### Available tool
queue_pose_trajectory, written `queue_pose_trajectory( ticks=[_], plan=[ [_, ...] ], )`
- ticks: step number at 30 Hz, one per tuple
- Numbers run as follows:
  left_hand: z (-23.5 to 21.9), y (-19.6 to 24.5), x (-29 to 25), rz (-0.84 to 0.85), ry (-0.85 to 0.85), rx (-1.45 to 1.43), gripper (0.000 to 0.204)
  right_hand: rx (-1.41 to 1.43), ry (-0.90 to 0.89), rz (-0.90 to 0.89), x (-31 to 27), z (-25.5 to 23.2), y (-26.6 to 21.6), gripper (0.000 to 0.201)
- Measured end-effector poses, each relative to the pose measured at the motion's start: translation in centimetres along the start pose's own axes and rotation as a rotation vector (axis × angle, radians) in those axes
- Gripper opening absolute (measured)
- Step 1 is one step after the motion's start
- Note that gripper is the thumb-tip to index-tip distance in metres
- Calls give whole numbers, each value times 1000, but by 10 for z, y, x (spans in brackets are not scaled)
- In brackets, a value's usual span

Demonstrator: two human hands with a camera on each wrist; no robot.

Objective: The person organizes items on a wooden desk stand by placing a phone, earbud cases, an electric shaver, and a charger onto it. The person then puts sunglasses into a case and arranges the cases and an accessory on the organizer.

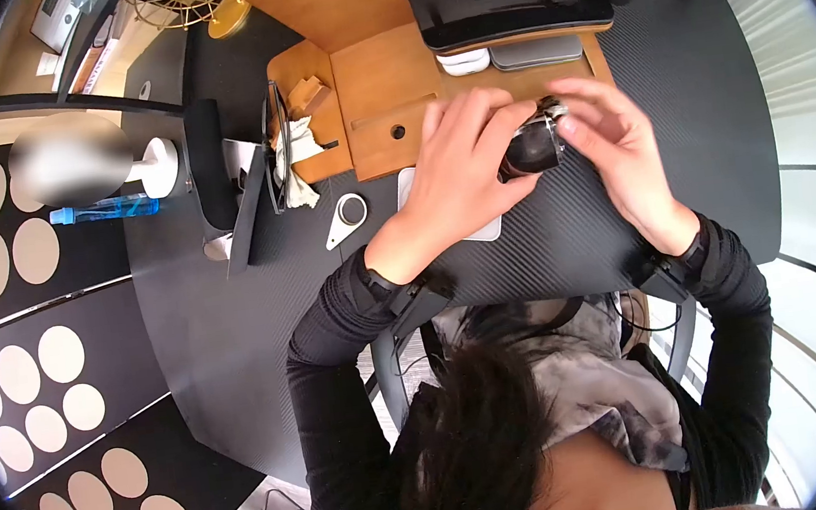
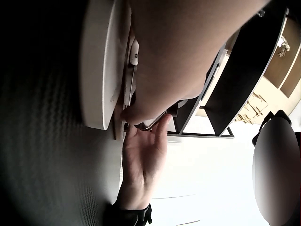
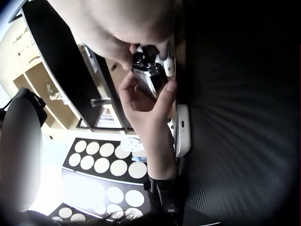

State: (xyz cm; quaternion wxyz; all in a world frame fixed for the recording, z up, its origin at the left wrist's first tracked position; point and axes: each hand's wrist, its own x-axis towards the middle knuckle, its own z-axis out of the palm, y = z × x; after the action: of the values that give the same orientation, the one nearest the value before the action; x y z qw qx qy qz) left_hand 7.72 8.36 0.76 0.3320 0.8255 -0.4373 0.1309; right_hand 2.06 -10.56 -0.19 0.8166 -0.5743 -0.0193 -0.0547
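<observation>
Overhead head view, two close wrist views

Black carbon-weave desk (image 1: 233, 305), tan wooden tray (image 1: 378, 77), white-dotted floor (image 1: 30, 379).

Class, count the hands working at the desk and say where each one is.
2. The left hand grips the dark device from its left side; the right hand pinches its right end, above the black desk.
</observation>
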Motion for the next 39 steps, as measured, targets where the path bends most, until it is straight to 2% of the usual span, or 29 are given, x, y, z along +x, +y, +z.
queue_pose_trajectory(
  ticks=[3, 4, 6, 9, 19, 21, 22, 23, 24, 25, 26, 27, 28, 30, 32, 34, 37, 39],
  plan=[
    [-1, 0, 2, 6, 26, -16, 62, -106, -144, 77, -6, 7, -3, 41],
    [-1, 1, 2, -7, 31, -9, 63, -106, -141, 73, -5, 6, -4, 41],
    [-1, 1, 1, -24, 35, -6, 63, 33, -141, 135, -5, 5, -5, 43],
    [-1, 0, 2, -18, 23, -3, 64, -123, -169, 36, -5, 6, -6, 43],
    [-2, 2, 1, 18, -32, -34, 67, -172, -273, 105, -5, 0, -3, 52],
    [-5, 2, 3, 1, -35, -55, 69, -198, -173, -22, -4, 2, -7, 50],
    [-7, 3, 4, -66, -4, -158, 71, -198, -172, -25, -1, 0, -10, 50],
    [-11, 6, 6, -136, 28, -261, 73, -483, -135, -212, 4, -5, -15, 49],
    [-21, 8, 7, -137, 30, -264, 73, -768, -96, -399, 9, -9, -20, 48],
    [-41, 10, 10, -172, -208, -261, 73, -891, -64, -474, 14, -11, -27, 45],
    [-59, 9, 10, -196, -447, -253, 73, -1008, -113, -522, 19, -20, -30, 40],
    [-71, 4, 8, -76, -548, -271, 71, -1082, -145, -531, 22, -27, -32, 37],
    [-78, 4, 4, -63, -548, -274, 71, -1157, -178, -536, 23, -32, -33, 35],
    [-84, 11, -8, -170, -689, -73, 69, -1209, -201, -584, 26, -43, -33, 34],
    [-80, 16, -16, -209, -674, 10, 69, -1249, -231, -628, 28, -50, -32, 32],
    [-75, 17, -23, -188, -577, 100, 68, -1199, -351, -617, 29, -54, -32, 33],
    [-77, 19, -18, -204, -652, 62, 66, -1160, -434, -607, 30, -61, -27, 35],
    [-74, 22, -13, -172, -616, 7, 66, -1123, -431, -563, 28, -60, -29, 37]
  ],
)
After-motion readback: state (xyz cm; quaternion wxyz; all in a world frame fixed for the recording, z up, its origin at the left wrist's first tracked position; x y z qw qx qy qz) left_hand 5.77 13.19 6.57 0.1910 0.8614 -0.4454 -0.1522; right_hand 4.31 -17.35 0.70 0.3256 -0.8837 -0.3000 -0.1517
